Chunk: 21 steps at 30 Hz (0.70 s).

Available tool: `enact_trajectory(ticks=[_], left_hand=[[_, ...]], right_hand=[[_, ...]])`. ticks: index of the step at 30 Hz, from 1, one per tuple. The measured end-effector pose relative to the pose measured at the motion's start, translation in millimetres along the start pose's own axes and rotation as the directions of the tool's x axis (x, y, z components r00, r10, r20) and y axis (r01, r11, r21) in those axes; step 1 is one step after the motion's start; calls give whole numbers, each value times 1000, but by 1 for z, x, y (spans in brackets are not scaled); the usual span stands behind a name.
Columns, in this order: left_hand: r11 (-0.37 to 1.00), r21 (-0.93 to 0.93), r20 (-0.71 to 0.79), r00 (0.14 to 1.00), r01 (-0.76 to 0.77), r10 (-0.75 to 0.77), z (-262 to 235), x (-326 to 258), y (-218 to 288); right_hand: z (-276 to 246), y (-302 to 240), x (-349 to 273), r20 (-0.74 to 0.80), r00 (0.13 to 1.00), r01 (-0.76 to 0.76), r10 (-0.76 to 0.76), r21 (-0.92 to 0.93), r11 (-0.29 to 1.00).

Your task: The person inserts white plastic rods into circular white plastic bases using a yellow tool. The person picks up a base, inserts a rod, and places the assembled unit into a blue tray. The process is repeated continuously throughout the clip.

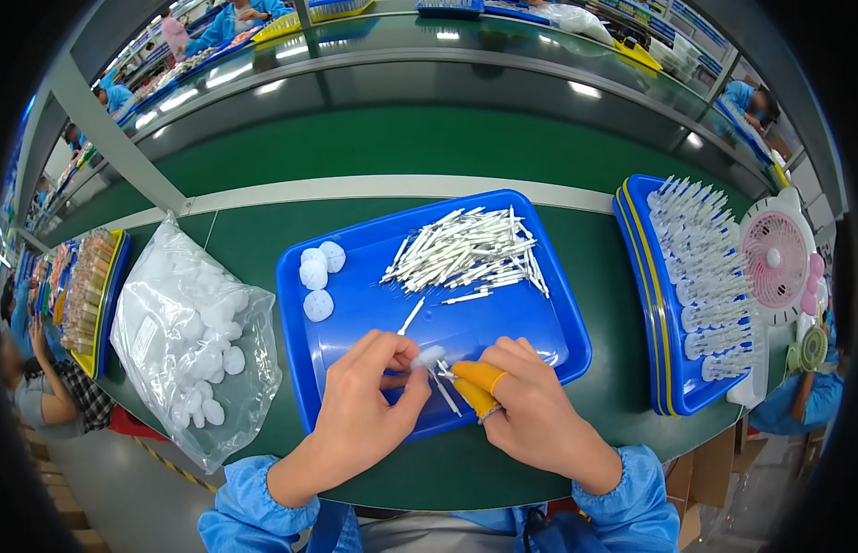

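Note:
Over the near side of a blue tray [355, 309], my left hand [369, 392] pinches a small round white piece [430, 356] between thumb and fingers. My right hand [535, 405], with yellow covers on two fingers, closes around thin white sticks [446, 393] close against that piece. Whether a stick is inside the piece cannot be made out. Farther back in the tray lies a heap of white sticks [461, 251] with thin ends. One loose stick [411, 315] rests apart from it, beyond my left fingers. Several round white pieces [314, 275] sit at the tray's left.
A clear plastic bag [161, 313] of white pieces lies to the left. Stacked trays [645, 304] at the right hold rows of white sticks with round ends, beside a pink fan [773, 258]. A filled tray [88, 295] stands far left. Beyond the bench edge, other people sit working.

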<state>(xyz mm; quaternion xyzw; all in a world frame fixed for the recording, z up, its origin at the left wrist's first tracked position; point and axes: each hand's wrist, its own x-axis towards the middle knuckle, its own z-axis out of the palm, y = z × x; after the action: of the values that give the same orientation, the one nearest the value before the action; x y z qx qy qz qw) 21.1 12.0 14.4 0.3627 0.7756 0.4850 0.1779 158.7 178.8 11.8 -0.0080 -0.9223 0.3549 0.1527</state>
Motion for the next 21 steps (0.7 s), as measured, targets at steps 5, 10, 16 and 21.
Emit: enact_trajectory(ticks=[5, 10, 16, 21], left_hand=[[1000, -21, 44, 999, 8, -7, -2, 0, 0], [999, -45, 68, 998, 9, -6, -1, 0, -1], [1000, -3, 25, 1000, -16, 16, -2, 0, -1], [1000, -22, 28, 1000, 11, -11, -4, 2, 3]], right_hand=[[-6, 2, 2, 12, 998, -60, 60, -21, 998], [-3, -1, 3, 9, 997, -70, 71, -36, 997], [-2, -4, 2, -61, 996, -65, 62, -47, 997], [-2, -4, 1, -39, 999, -36, 37, 22, 999]])
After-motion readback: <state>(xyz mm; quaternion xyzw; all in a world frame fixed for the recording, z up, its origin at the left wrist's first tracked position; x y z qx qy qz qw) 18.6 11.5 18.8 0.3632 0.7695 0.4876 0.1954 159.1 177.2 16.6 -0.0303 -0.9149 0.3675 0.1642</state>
